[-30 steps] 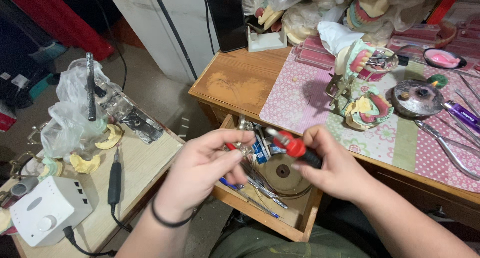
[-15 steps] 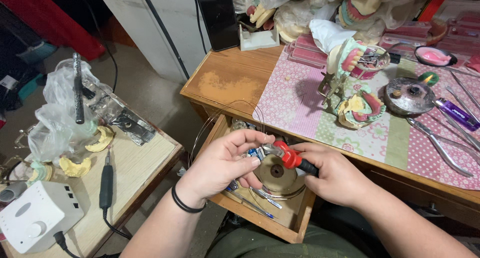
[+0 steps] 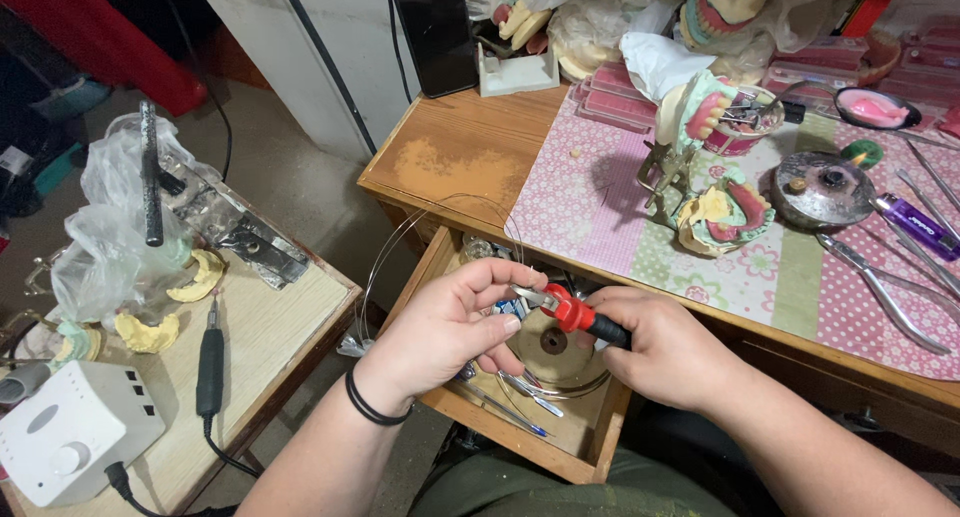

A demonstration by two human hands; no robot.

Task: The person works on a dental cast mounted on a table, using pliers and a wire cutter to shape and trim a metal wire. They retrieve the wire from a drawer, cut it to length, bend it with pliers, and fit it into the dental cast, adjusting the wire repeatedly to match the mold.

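Note:
My right hand (image 3: 668, 349) grips small red-handled pliers (image 3: 572, 311), jaws pointing left toward my left hand. My left hand (image 3: 450, 329) pinches a thin steel wire (image 3: 430, 217) at the plier jaws; the wire loops in a wide arc up over the desk edge. Both hands hover over an open wooden drawer (image 3: 590, 447) that holds a round spool (image 3: 553, 347) and several small tools. A black band sits on my left wrist.
On the desk's patterned mat (image 3: 590, 197) stand dental models on an articulator (image 3: 700, 167), a metal dish (image 3: 825, 187), a purple lighter (image 3: 918, 225) and steel pliers (image 3: 880, 287). The left side table (image 3: 270, 327) holds a white control box (image 3: 70, 442), a black handpiece (image 3: 210, 362), plaster casts and plastic bags.
The view has shifted and both hands dropped lower over the drawer. The plier jaws have closed in on the wire held by my left fingers.

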